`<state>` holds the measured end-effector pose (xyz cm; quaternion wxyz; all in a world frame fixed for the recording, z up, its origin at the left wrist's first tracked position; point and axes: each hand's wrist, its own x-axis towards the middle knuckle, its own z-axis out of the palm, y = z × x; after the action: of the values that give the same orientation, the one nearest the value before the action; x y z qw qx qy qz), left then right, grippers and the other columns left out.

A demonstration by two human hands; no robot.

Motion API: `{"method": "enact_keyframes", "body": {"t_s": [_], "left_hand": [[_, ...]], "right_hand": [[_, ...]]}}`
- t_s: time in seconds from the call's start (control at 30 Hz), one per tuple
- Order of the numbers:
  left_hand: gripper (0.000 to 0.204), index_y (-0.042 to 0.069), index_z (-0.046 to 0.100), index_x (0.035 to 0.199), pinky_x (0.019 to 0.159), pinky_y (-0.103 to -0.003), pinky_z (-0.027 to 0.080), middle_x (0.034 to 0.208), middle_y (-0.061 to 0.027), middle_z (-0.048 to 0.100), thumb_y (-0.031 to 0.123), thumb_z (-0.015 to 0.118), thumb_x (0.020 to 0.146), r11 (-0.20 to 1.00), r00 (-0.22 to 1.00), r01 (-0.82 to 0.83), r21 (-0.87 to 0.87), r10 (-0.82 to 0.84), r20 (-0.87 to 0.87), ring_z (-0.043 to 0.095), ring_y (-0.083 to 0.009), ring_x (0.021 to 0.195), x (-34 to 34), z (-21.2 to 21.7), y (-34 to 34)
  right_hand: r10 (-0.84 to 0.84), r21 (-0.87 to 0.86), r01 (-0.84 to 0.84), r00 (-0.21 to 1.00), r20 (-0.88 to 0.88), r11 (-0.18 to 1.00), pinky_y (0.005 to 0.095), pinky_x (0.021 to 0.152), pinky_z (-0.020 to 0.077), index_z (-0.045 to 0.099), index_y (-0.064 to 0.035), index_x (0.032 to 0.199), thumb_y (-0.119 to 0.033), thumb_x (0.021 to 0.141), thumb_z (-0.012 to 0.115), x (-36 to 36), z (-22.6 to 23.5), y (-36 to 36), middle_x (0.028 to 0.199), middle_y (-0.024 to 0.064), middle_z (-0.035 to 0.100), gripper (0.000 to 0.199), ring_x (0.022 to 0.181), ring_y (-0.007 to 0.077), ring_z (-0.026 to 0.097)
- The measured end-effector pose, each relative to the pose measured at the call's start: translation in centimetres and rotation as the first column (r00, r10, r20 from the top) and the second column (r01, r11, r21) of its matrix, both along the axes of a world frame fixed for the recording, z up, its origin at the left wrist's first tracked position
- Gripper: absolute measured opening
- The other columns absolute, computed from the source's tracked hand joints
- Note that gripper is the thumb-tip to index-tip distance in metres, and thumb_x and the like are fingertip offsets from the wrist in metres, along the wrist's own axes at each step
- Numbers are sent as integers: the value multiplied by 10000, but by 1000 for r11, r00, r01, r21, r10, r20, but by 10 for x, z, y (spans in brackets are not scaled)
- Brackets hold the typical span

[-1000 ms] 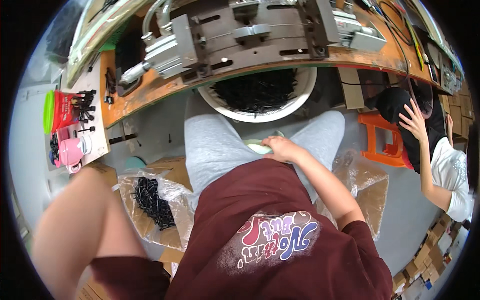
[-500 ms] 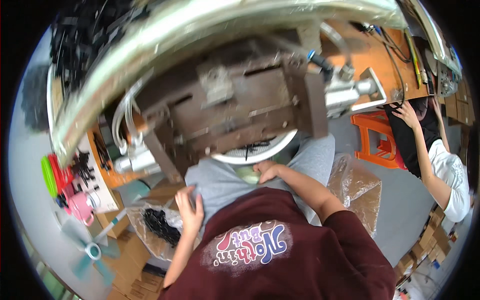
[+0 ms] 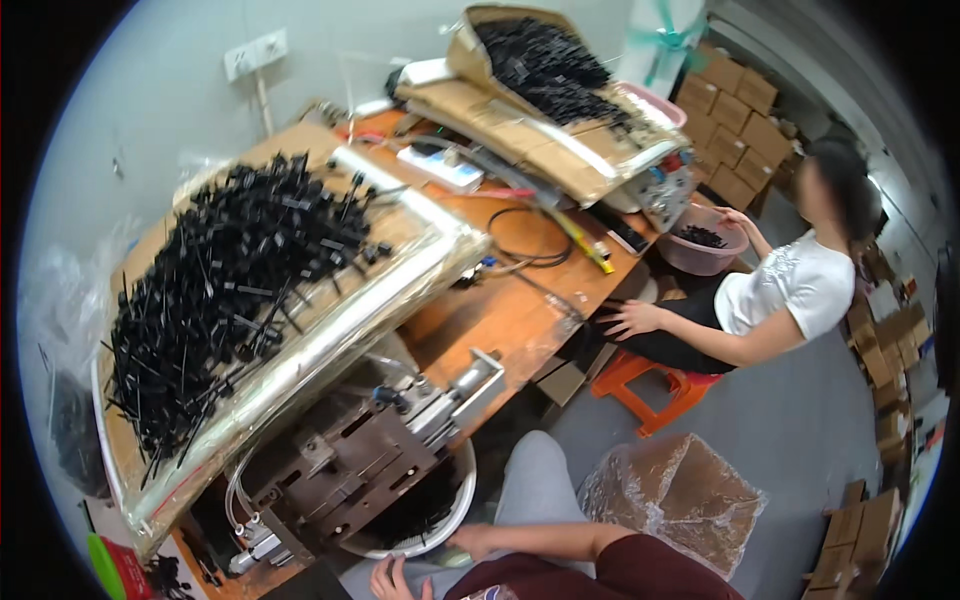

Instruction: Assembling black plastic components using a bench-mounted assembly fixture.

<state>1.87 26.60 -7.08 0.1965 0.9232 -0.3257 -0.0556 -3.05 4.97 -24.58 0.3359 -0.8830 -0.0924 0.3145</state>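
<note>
My left hand (image 3: 397, 580) rests on my grey trousers at the lower edge, fingers apart and holding nothing. Beside the rim of a white round basin (image 3: 468, 490), my right hand (image 3: 475, 542) is curled over my lap. A pale green item (image 3: 456, 557) shows at its fingers; its kind is unclear. Thin black plastic pieces (image 3: 425, 520) lie in the basin, partly under a brown metal press fixture (image 3: 345, 470) with air cylinders at its ends. Neither hand touches the fixture.
A large heap of black plastic strips (image 3: 240, 270) lies on a wrapped cardboard tray behind the fixture. Cables and a yellow tool (image 3: 592, 252) are on the orange table (image 3: 480, 330). At right, a seated person (image 3: 780, 295) holds a pink bowl (image 3: 705, 250). A plastic-lined box (image 3: 680, 500) stands on the floor.
The view has swung up and to the right, bringing the table, the heap and the co-worker into fuller sight. My hands remain around my lap, now lower in the picture.
</note>
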Motion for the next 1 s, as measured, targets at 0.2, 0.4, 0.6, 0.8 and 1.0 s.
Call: {"method": "enact_keyframes", "body": {"t_s": [0.2,0.4,0.6,0.8,1.0], "left_hand": [[848,141,377,1424,1084,-553,258,1406,-144,401,279,764,682,976,973,205,75,-195,-123,369,-375,1289,12,-28,-16],[865,152,325,1465,1107,-533,243,1426,-184,379,240,757,720,971,951,235,41,-221,-214,351,-362,1328,5,-22,-38],[966,130,271,1491,1101,-538,257,1407,-253,379,229,798,687,988,961,155,-16,-155,-230,386,-436,1277,-1,-23,-37],[991,140,242,1509,1123,-563,218,1335,-183,491,276,788,693,973,973,134,189,-93,-212,420,-340,1277,1,-29,-38],[984,135,249,1507,1123,-565,217,1319,-169,502,283,786,696,971,980,138,196,-105,-172,426,-335,1269,1,-29,-40]], "right_hand": [[-191,88,178,967,167,980,478,863,493,542,-60,1165,-204,807,656,-27,79,-5,1084,152,608,402,1068,340,598],[-265,103,244,899,348,964,453,894,472,568,-46,1124,-206,802,659,-45,99,-8,1060,141,624,371,1064,321,604],[-143,-88,179,937,318,980,464,896,450,567,-73,1103,-240,826,635,-46,100,4,1069,99,620,331,1076,269,597],[-171,-28,190,932,319,981,458,874,451,575,-72,1087,-277,840,621,-41,101,0,1055,103,625,324,1061,273,603],[-231,-6,247,914,334,969,454,880,442,582,-68,1097,-313,846,631,-44,100,-5,1045,101,639,354,1043,278,612]]}}
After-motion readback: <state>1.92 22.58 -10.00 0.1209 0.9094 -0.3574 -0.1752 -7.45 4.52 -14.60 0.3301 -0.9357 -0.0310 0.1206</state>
